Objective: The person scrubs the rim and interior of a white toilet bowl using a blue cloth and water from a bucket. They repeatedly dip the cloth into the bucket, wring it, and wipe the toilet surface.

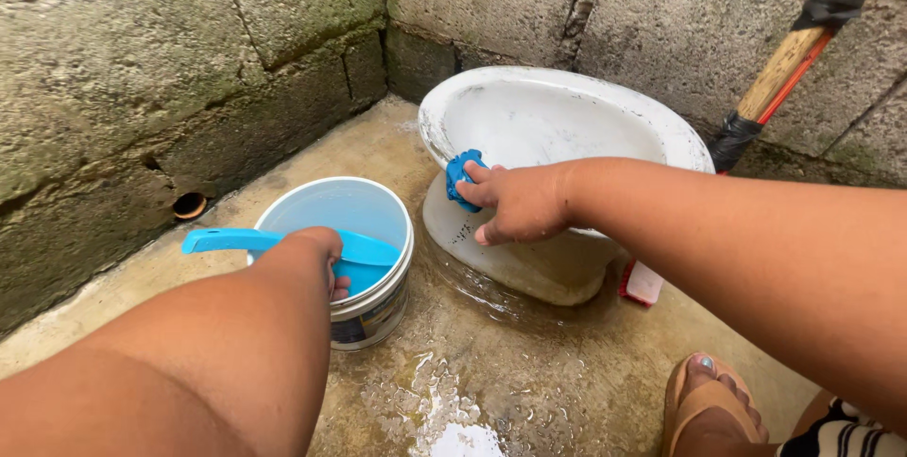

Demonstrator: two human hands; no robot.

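Running along the left is a rough concrete-block wall (123,88) with a small round drain hole (190,205) near its foot, just above the wet concrete floor (472,372). Next comes a white plastic bucket (378,306) standing upright on that floor, its inside pale blue. The left hand (316,254) is curled closed around a blue dipper (283,244) at the bucket's rim, the long handle sticking out to the left past the rim and the scoop end lying inside the bucket.

To the right of the bucket, close beside it, sits a white ceramic toilet bowl (567,117) in the corner of the walls, its base ringed by water on the floor. The right hand (515,202) presses a blue scrubber (460,176) against the near left edge of the bowl's rim, fingers folded over it so only part of the scrubber shows.

A small red and white object (642,282), too hidden to name, lies on the floor against the bowl's right base. Further right, a wooden pole (794,51) wrapped with black tape leans on the back wall, and a foot in a brown sandal (713,400) rests at the lower right.
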